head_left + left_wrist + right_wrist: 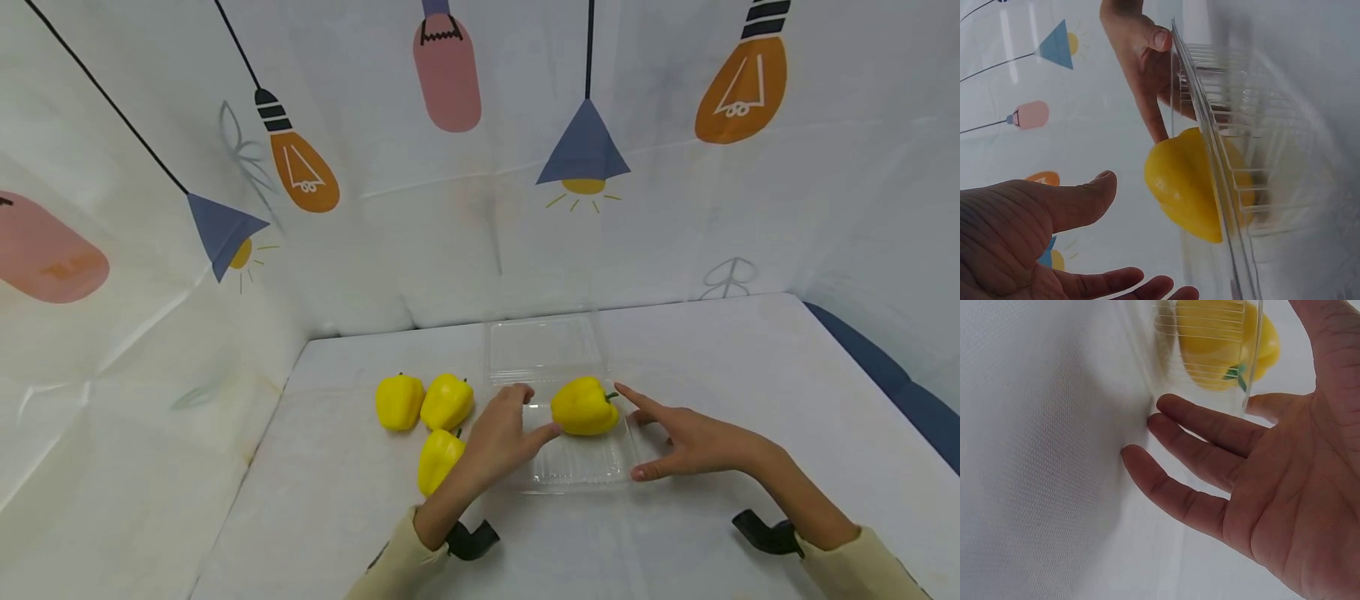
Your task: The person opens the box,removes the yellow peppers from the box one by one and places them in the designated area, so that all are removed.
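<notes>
A yellow bell pepper (pixel 581 408) lies on its side in a clear plastic clamshell container (pixel 573 473), its green stem pointing right. To its left, my left hand (pixel 504 433) hovers over the container with thumb and fingers apart; the left wrist view shows a gap between that hand (pixel 1035 228) and the pepper (pixel 1182 178). My right hand (pixel 693 442) is at the container's right side, fingers spread, with the index fingertip close to the stem. In the right wrist view the right hand (pixel 1291 469) holds nothing; whether it touches the container wall is unclear.
Three more yellow bell peppers sit left of the container: one at far left (pixel 399 402), one beside it (pixel 447 402), and one nearer (pixel 438 461), partly behind the left forearm. The container's lid (pixel 545 348) lies folded back. A printed curtain (pixel 420 250) hangs behind the white table (pixel 322 517).
</notes>
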The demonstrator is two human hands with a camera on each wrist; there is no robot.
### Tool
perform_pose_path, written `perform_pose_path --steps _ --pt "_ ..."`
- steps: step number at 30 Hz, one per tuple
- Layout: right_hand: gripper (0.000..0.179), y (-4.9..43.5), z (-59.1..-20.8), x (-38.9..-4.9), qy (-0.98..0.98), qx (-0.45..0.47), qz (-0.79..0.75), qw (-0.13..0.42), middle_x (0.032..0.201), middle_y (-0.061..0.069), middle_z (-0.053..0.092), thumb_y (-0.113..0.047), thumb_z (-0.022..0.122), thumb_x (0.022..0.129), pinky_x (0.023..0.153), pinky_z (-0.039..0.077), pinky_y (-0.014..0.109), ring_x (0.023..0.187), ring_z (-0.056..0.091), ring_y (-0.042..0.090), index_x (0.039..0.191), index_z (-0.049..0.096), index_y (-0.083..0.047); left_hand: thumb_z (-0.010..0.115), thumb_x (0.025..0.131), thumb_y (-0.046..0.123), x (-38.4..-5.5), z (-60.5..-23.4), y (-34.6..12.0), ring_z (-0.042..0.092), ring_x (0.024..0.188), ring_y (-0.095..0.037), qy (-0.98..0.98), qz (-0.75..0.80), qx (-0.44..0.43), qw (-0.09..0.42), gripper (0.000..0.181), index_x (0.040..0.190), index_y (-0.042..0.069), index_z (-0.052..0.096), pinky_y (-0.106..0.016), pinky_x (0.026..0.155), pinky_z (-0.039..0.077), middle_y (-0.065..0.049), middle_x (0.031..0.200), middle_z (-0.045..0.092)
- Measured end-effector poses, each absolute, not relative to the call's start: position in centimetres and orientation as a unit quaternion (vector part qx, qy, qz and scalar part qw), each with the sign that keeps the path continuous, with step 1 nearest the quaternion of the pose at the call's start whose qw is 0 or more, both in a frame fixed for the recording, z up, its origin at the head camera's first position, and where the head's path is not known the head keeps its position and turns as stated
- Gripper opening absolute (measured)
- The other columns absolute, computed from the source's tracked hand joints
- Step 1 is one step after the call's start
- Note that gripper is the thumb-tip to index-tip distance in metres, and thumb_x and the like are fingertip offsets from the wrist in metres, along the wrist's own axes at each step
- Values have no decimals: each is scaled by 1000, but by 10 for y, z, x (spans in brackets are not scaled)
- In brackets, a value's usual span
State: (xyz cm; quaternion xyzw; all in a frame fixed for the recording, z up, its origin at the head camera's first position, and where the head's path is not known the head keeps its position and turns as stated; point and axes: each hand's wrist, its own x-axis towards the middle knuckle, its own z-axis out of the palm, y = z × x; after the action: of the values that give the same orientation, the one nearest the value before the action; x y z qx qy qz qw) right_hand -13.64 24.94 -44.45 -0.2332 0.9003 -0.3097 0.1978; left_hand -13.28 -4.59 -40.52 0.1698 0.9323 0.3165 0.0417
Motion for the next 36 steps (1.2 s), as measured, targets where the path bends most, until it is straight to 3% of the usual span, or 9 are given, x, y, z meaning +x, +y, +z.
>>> perform_pose_path --steps 6,16,27,36 --pt "108 248 -445 -136 902 -233 -309 194 130 15 53 -49 76 74 85 46 57 118 48 37 151 1 -33 66 84 48 -134 -409 -37 55 99 -18 926 331 168 65 60 127 10 49 -32 82 49 -9 123 55" --pt "109 250 -444 -136 901 -238 -309 189 128 16 54 -48 75 74 84 46 57 116 49 37 152 4 -22 65 83 52 -139 -412 -22 54 96 -17 926 328 169 75 66 130 9 47 -32 80 50 -9 126 52" --pt "107 250 -443 -136 902 -237 -306 190 127 16 54 -49 74 75 84 46 56 114 50 36 152 5 -22 67 81 53 -145 -415 -13 51 82 -14 931 319 154 87 68 129 10 46 -27 72 49 -7 121 52" --pt "107 249 -443 -136 902 -235 -306 195 127 15 54 -49 75 75 84 46 57 115 50 37 152 6 -22 67 81 53 -148 -419 -7 51 83 -12 928 323 148 109 67 129 11 47 -29 75 48 -6 116 53"
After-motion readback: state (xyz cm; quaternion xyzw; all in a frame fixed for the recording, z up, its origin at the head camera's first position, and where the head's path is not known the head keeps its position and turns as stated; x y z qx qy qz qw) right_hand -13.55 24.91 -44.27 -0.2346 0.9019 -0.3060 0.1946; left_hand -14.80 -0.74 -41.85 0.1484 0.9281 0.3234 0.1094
